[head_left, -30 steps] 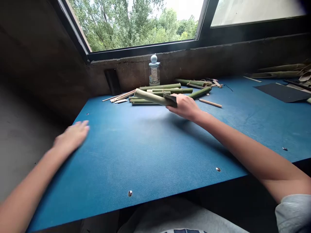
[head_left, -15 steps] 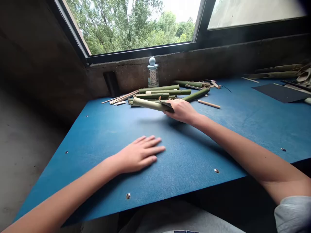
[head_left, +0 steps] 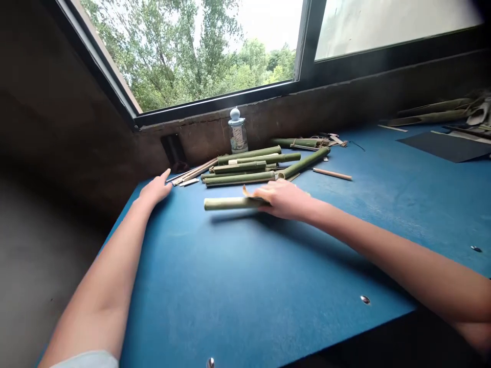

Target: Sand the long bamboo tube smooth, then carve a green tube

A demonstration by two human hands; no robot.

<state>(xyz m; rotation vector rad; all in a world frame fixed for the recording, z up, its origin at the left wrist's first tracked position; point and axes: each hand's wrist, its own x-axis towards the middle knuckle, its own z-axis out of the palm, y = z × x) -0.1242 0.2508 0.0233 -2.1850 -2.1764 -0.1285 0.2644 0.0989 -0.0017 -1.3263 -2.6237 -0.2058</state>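
My right hand (head_left: 284, 199) grips a pale green bamboo tube (head_left: 226, 204) by its right end. The tube lies level, a little above the blue tabletop, with a shadow under it. A curled brown sheath flap (head_left: 245, 191) sticks up beside my fingers. Reaching to the far left edge of the table, my left hand (head_left: 154, 190) has its fingers stretched out and holds nothing. Close to its fingertips lie thin wooden strips (head_left: 195, 171). Behind the held tube are several green bamboo pieces (head_left: 240, 178), lying side by side.
A glass jar with a light blue lid (head_left: 238, 130) stands by the wall, with a dark object (head_left: 174, 149) left of it. A thin wooden stick (head_left: 332, 174) lies right of the bamboo. Farther right are a black sheet (head_left: 443, 146) and dry bamboo husks (head_left: 433, 115).
My left hand has moved from the middle of the table to its far left. My right hand has brought the bamboo tube nearer, away from the pile. The view has shifted.
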